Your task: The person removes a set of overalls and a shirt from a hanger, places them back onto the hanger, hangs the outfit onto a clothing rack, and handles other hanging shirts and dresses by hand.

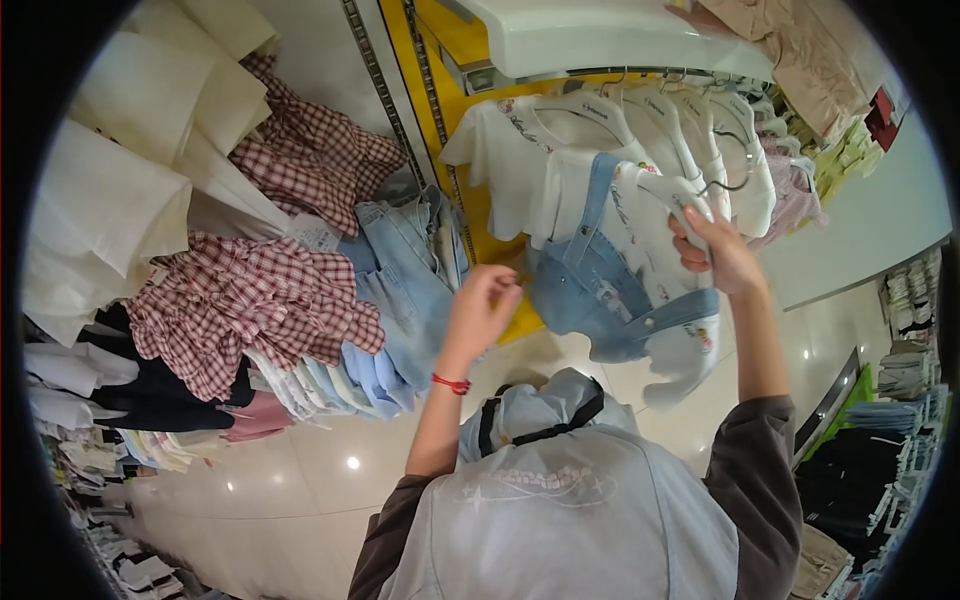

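Note:
My right hand (718, 248) grips a white clothes hanger (684, 196) near its metal hook. From this hanger hangs a child's outfit: a white short-sleeved top (640, 215) with small printed lettering and a blue denim pinafore (590, 285) with straps. It is tilted and partly overlaps the garments behind it. My left hand (488, 300), with a red bracelet on the wrist, is in the air just left of the denim. Its fingers are loosely curled and slightly apart, and I see nothing in them. Light blue jeans (400, 270) hang close to its left.
Several white tops (655, 110) hang on a metal rail (690, 72) under a white shelf (610, 35). Red checked garments (255, 300) and cream clothes (110, 210) hang at left. Low racks with dark clothes (850, 480) stand at right. The floor (300, 490) is pale and shiny.

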Demonstrator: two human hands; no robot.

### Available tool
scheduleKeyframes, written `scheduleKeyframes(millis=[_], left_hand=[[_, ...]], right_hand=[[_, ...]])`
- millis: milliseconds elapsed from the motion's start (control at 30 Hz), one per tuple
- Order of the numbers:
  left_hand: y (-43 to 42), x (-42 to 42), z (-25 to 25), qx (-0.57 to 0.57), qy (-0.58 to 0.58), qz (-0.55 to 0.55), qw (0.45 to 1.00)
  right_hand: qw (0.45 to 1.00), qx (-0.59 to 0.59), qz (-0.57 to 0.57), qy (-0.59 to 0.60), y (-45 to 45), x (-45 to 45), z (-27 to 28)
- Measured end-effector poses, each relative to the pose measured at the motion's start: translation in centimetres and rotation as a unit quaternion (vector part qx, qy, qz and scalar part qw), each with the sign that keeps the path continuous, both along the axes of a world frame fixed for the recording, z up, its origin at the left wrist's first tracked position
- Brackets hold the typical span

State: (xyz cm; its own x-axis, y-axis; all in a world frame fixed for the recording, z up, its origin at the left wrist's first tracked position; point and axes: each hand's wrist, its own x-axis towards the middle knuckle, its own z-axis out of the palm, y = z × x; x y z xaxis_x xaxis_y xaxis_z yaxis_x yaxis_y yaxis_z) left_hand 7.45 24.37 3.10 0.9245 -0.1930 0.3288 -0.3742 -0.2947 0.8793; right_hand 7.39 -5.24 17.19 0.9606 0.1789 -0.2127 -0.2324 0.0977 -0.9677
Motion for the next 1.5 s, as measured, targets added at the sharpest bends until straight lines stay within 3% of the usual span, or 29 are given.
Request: scheduleKeyframes(millis=[167,267,400,500,633,733,833,900,967,1033,1100,1200,1267,1333,1400,1467,1500], left_hand=[[-6.6,-3.5,2.3,-0.126,-0.006,-0.21,0.969],[-7.7,-6.0,5.6,0.018,0.079,-0.194,0.978],[-7.0,-6.8,5.7,0.077,0.086,-0.151,0.982],[-6.3,-8.2,6.7,-0.007,0.06,-0.165,0.984],[-6.7,-9.2,7.2,-0.006,0.016,-0.24,0.971],[-5.7,-8.8,6.9,0.025,-0.005,-0.207,0.978],[-3.7,-8.1,6.1,0.033,0.044,-0.137,0.989],[-1.9,-6.9,4.4,-0.014,-0.001,-0.054,0.998],[1.2,-5.2,3.1,0.036,-0.041,0.057,0.997],[4.7,-3.5,2.7,0.162,-0.145,0.229,0.949],[7.5,-1.9,3.1,0.153,-0.054,0.351,0.922],[10.5,1.2,0.8,0.183,0.041,0.429,0.884],[11.2,2.3,0.9,0.144,0.146,0.408,0.89],[11.8,3.0,1.0,0.109,0.237,0.384,0.885],[13.0,3.5,0.2,0.081,0.316,0.361,0.874],[12.4,3.0,1.1,0.034,0.255,0.37,0.893],[12.1,2.4,1.2,0.01,0.226,0.374,0.899]], right_hand=[[0.998,0.058,0.028,-0.013,5.4,0.9,-1.2],[0.996,0.086,0.02,-0.031,8.2,2.0,-1.3],[0.996,0.089,0.007,-0.025,9.9,4.1,-1.2],[0.993,0.11,-0.03,-0.025,10.8,5.7,-0.9],[0.987,0.153,-0.019,-0.05,12.4,8.1,-0.2],[0.987,0.158,-0.006,-0.04,12.9,10.6,0.2],[0.991,0.126,0.001,-0.038,13.4,12.2,0.1],[0.994,0.103,0.009,-0.044,13.6,12.5,-0.3],[0.995,0.087,0.026,-0.05,13.6,12.7,-1.4],[0.995,0.085,0.013,-0.044,13.6,12.9,-2.6],[0.995,0.091,0.013,-0.04,13.6,13.1,-3.2],[0.994,0.096,0.031,-0.044,13.4,13.1,-3.4],[0.995,0.075,0.04,-0.057,12.9,13.3,-3.4],[0.978,-0.081,-0.033,-0.19,12.6,13.0,-4.3],[0.917,-0.186,-0.099,-0.339,12.1,11.4,-4.7],[0.817,-0.235,-0.151,-0.504,11.1,8.3,-4.2],[0.904,-0.117,-0.067,-0.406,10.9,6.0,-3.7]])
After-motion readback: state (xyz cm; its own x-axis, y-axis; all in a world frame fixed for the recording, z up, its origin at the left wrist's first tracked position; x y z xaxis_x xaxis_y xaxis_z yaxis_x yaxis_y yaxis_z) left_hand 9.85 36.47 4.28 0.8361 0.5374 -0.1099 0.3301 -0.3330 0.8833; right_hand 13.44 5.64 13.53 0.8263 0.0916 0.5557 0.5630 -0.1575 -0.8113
